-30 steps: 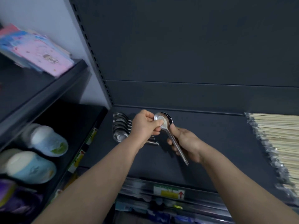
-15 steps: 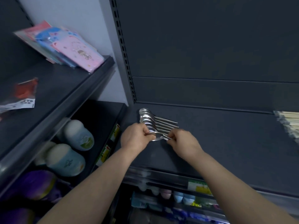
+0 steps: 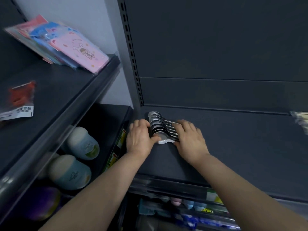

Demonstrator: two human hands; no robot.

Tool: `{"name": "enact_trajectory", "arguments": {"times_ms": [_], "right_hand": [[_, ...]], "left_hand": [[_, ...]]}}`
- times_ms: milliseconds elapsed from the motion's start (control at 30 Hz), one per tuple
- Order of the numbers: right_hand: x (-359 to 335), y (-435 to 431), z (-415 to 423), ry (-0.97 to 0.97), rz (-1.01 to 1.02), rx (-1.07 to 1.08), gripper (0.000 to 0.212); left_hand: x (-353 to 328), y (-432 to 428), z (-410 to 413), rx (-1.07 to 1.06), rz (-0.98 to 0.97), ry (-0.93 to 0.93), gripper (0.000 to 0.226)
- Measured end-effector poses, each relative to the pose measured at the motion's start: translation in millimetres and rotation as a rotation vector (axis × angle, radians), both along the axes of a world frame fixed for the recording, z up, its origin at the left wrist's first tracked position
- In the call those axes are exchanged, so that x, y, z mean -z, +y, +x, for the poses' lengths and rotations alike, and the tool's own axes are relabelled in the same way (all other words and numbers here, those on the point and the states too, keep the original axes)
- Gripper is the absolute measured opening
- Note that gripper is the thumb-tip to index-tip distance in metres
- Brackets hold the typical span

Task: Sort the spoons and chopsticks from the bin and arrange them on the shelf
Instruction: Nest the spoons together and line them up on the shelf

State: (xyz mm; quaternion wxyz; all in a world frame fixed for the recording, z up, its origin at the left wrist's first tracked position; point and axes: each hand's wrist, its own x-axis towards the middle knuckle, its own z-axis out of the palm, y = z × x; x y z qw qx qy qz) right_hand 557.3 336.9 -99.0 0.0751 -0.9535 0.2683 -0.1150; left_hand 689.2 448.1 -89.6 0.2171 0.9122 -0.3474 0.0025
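Steel spoons [image 3: 156, 125] overlap on the dark shelf [image 3: 236, 147]; the left hand [image 3: 141, 139] presses their bowls, the right hand [image 3: 190, 141] their handles (fingers of both fairly straight).

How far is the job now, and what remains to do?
Done: a row of overlapping spoons lies on the shelf; chopsticks show at the right edge. In hand: left hand presses the bowls, right hand the handles, squaring the row. Left: cannot tell; the bin is out of view.
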Motion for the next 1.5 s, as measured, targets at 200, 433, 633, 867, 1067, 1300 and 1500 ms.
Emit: {"name": "enact_trajectory", "arguments": {"times_ms": [200,433,633,867,1067,1300,1500], "right_hand": [[-7,-22,28,0.313,0.211,-0.097,0.084],[-17,-47,39,0.432,0.396,-0.092,0.100],[-9,-52,13,0.259,0.214,0.024,0.069],[-8,-87,-79,0.188,0.167,0.176,0.046],[-3,-109,-139,0.109,0.122,0.213,0.044],[25,-104,-161,-0.115,0.215,0.219,0.048],[30,-99,-164,-0.218,0.214,0.086,0.042]], "left_hand": [[-3,-17,24,0.166,0.093,0.307,0.136],[1,-40,51,0.306,0.189,0.419,0.148],[7,-62,25,0.348,0.108,0.241,0.088],[15,-112,-64,0.450,0.028,0.222,0.057],[19,-132,-121,0.440,-0.059,0.204,0.044],[18,-124,-134,0.401,-0.040,0.141,0.059],[20,-101,-137,0.360,-0.051,0.165,0.049]]}}
